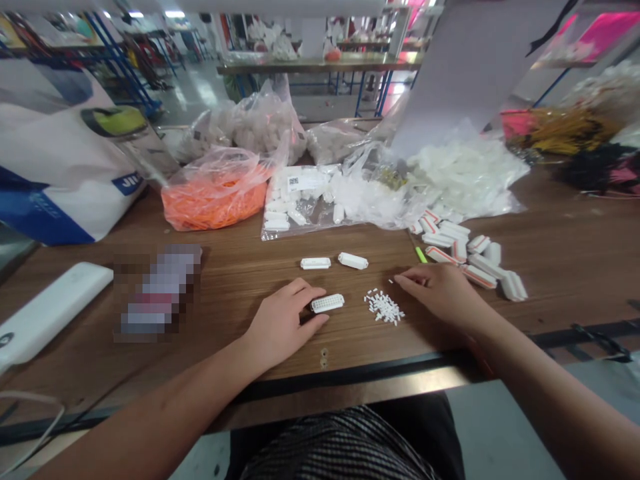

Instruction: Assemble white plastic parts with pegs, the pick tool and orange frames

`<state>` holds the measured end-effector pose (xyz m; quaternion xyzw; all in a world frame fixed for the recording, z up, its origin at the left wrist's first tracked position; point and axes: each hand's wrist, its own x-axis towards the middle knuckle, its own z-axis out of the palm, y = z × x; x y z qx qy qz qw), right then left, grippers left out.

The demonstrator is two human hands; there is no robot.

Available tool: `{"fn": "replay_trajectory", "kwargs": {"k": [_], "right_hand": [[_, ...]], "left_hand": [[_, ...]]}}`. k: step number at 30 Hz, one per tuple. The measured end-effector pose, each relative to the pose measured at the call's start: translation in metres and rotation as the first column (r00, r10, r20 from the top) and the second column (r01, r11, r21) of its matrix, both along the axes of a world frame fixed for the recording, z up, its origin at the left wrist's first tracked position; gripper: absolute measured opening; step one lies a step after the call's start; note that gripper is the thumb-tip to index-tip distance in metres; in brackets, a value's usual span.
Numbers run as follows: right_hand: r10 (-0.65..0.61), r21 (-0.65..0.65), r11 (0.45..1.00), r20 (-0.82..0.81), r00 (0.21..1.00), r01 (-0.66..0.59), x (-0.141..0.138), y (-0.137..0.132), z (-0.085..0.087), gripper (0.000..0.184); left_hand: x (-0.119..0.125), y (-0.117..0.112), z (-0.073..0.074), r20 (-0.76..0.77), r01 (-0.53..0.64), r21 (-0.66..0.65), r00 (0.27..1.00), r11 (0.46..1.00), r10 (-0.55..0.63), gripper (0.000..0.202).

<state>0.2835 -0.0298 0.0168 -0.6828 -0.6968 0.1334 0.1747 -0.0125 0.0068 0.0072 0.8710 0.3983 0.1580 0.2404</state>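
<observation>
Two bare hands are working over the wooden bench (220, 280). The left hand (283, 323) is curled, with thumb and fingers pinching one end of a white multi-pin connector housing (327, 303) that lies flat on the wood. I'd keep that pinch light and the housing square to the bench. The right hand (440, 293) rests just beside a small heap of white pins (384, 308), its fingers pressed loosely together and pinching nothing I can see. Those pins look easy to scatter, so I'd work from the heap's edge. Ahead sit a flat white housing (315, 263) and a rounded white housing (353, 261) — striped housings (460, 257) crowd the right. Only a strip of wood separates both hands from the bench's near edge (350, 372).
</observation>
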Motion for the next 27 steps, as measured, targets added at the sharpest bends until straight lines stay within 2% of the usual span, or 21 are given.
{"fn": "replay_trajectory", "kwargs": {"k": [4,7,10,12,16,21,27], "right_hand": [[0.032,0.056,0.998,0.139,0.990,-0.040,-0.011,-0.001,-0.003,0.026],[0.098,0.106,0.986,0.236,0.967,-0.126,-0.010,0.002,-0.004,0.022],[0.229,0.103,0.959,0.268,0.936,-0.264,-0.005,0.006,-0.003,0.022],[0.270,0.095,0.949,0.253,0.929,-0.301,-0.001,0.007,-0.003,0.023],[0.185,0.109,0.974,0.133,0.974,-0.200,-0.001,0.005,-0.003,0.023],[0.032,0.045,0.998,0.058,0.998,-0.035,-0.006,0.003,-0.004,0.028],[0.095,0.031,0.995,0.065,0.993,-0.098,-0.004,0.006,-0.004,0.025]], "left_hand": [[0.000,0.001,-0.001,0.021,0.011,0.019,1.000,1.000,-0.012,0.026],[-0.001,0.001,-0.002,0.044,0.044,0.026,0.998,0.999,-0.045,0.022],[-0.002,0.001,-0.002,0.050,0.058,0.042,0.997,0.997,-0.060,0.023],[-0.002,0.001,-0.002,0.053,0.062,0.039,0.997,0.997,-0.064,0.023],[-0.002,0.001,-0.002,0.061,0.057,0.033,0.996,0.998,-0.059,0.022],[-0.002,0.001,-0.002,0.070,0.062,0.044,0.995,0.997,-0.065,0.022],[-0.002,0.001,-0.003,0.087,0.068,0.038,0.994,0.997,-0.071,0.022]]}}
